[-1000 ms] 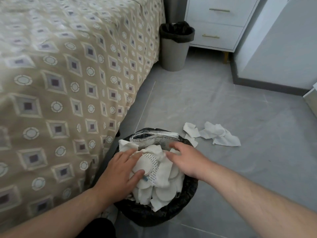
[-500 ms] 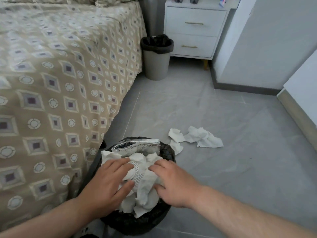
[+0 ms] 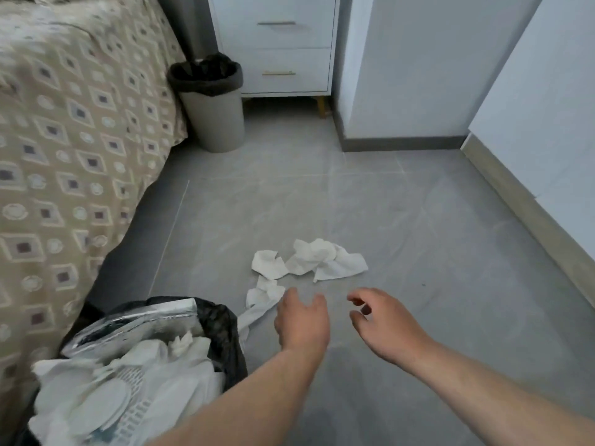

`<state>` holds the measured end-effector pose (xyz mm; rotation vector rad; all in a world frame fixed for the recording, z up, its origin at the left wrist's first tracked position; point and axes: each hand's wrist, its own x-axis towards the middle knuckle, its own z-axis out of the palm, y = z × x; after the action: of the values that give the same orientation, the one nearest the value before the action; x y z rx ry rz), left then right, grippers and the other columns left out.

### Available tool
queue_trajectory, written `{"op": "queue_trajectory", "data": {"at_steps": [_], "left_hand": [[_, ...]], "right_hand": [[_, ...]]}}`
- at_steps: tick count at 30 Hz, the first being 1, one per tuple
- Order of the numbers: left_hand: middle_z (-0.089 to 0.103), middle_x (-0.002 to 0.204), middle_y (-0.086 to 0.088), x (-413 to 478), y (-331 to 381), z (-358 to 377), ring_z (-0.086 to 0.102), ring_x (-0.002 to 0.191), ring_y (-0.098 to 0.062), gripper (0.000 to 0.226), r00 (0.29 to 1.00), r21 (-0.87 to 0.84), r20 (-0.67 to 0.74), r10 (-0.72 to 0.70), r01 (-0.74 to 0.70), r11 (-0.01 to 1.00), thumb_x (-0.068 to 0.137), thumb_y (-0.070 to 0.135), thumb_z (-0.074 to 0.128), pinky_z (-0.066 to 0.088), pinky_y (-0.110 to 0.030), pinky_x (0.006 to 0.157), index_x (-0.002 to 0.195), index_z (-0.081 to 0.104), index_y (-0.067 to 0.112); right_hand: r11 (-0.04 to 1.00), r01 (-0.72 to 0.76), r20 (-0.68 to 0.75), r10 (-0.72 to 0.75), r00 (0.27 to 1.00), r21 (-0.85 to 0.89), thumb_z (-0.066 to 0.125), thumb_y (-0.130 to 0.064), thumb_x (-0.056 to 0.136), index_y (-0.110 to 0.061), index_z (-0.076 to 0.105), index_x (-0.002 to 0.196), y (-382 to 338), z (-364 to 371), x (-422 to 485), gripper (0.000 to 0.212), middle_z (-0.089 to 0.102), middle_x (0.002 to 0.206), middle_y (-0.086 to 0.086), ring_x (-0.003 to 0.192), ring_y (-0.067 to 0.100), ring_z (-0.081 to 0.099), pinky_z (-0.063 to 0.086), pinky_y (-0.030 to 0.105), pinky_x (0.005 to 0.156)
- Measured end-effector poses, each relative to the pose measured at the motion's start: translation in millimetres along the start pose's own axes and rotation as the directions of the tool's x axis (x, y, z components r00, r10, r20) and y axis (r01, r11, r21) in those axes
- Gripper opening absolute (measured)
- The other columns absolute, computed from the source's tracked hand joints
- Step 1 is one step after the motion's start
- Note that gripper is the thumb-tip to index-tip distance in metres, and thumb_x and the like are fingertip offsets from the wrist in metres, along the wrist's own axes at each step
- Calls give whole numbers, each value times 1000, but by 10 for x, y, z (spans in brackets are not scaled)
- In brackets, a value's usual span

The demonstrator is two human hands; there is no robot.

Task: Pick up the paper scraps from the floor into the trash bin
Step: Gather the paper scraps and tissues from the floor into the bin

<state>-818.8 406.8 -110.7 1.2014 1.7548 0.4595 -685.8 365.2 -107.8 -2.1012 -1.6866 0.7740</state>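
Note:
White crumpled paper scraps (image 3: 322, 260) lie on the grey floor ahead of me, and one smaller scrap (image 3: 262, 292) sits closer, beside the bin. The near trash bin (image 3: 222, 320), lined with a black bag, stands at lower left, stuffed with white paper and a silver foil pack. My left hand (image 3: 302, 320) hovers over the floor just right of the small scrap, fingers apart, holding nothing. My right hand (image 3: 383, 323) hangs further right, fingers loosely curled and empty, just short of the larger scraps.
A bed with a patterned beige cover (image 3: 64, 156) fills the left side. A second grey bin (image 3: 212, 104) with a black liner stands by the bed's corner, in front of a white nightstand (image 3: 277, 43). White walls with skirting (image 3: 528, 217) close the right side.
Both hands have left the full bin, where they were pressing the paper down, and moved forward and right over the floor towards the scraps. The view has shifted right.

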Motion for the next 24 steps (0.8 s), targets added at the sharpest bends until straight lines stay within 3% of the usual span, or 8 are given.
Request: {"op": "queue_trajectory", "data": {"at_steps": [2, 4, 7, 9, 13, 16, 21, 24], "left_hand": [[33, 147, -12, 410, -48, 201, 31, 134, -33, 59, 989, 40, -105, -100, 105, 994, 89, 38, 48, 30, -41, 105, 142, 32, 16], [16, 154, -10, 760, -131, 291, 16, 140, -32, 65, 970, 125, -189, -150, 176, 976, 89, 40, 48, 22, -48, 109, 146, 23, 21], [-10, 158, -9, 1205, -282, 328, -6, 144, -34, 77, 952, 254, -253, -170, 235, 938, 87, 47, 50, 13, -61, 109, 149, 7, 27], [-17, 157, -10, 1414, -327, 335, -11, 143, -38, 85, 955, 310, -257, -147, 226, 924, 85, 51, 52, 15, -67, 106, 149, 2, 30], [-23, 155, -11, 1752, -325, 425, -10, 141, -44, 89, 991, 498, -123, -52, 107, 860, 83, 56, 52, 16, -64, 107, 149, -4, 34], [-16, 156, -13, 1953, -339, 483, 7, 138, -51, 85, 996, 621, 17, -89, 59, 782, 83, 49, 54, 19, -54, 111, 149, 3, 35], [4, 155, -14, 2016, -339, 530, 22, 134, -48, 81, 984, 781, 89, -152, 26, 624, 80, 32, 53, 29, -51, 109, 148, 9, 25], [-13, 156, -15, 2011, -362, 493, 14, 138, -48, 93, 968, 857, 176, -179, -61, 511, 84, 23, 55, 28, -51, 111, 150, -11, 23]], "right_hand": [[999, -48, 18, 48, 999, 19, 54, -23, 91, -22, 57, 125, 286, 127, 61, 34, 58, 122, -5, 93, 4, 50, 33, 15, 82], [997, -79, 66, 77, 995, 26, 53, -25, 92, -23, 55, 125, 523, 298, 87, 34, 56, 122, -7, 94, 4, 50, 33, 15, 82], [996, -84, 139, 83, 987, 1, 53, -27, 92, -25, 53, 127, 805, 583, 132, 35, 56, 124, -7, 97, 4, 51, 33, 13, 83], [996, -89, 175, 92, 980, -27, 53, -27, 92, -24, 52, 128, 905, 721, 206, 36, 55, 126, -5, 104, 7, 53, 36, 15, 89], [994, -70, 108, 79, 991, -82, 53, -28, 90, -21, 52, 129, 975, 862, 513, 40, 53, 129, 0, 116, 17, 53, 39, 25, 99], [986, -16, 45, 24, 999, -168, 53, -30, 88, -19, 47, 134, 925, 882, 854, 48, 44, 138, 5, 126, 26, 44, 37, 34, 105], [954, 1, 61, 18, 998, -300, 50, -39, 87, -29, 11, 151, 692, 847, 1530, 75, -3, 160, 11, 144, 36, 9, 21, 46, 114], [920, 10, 161, 58, 985, -393, 47, -53, 87, -40, -2, 149, 561, 922, 1886, 80, -22, 158, 5, 146, 36, -7, 19, 57, 114]]}}
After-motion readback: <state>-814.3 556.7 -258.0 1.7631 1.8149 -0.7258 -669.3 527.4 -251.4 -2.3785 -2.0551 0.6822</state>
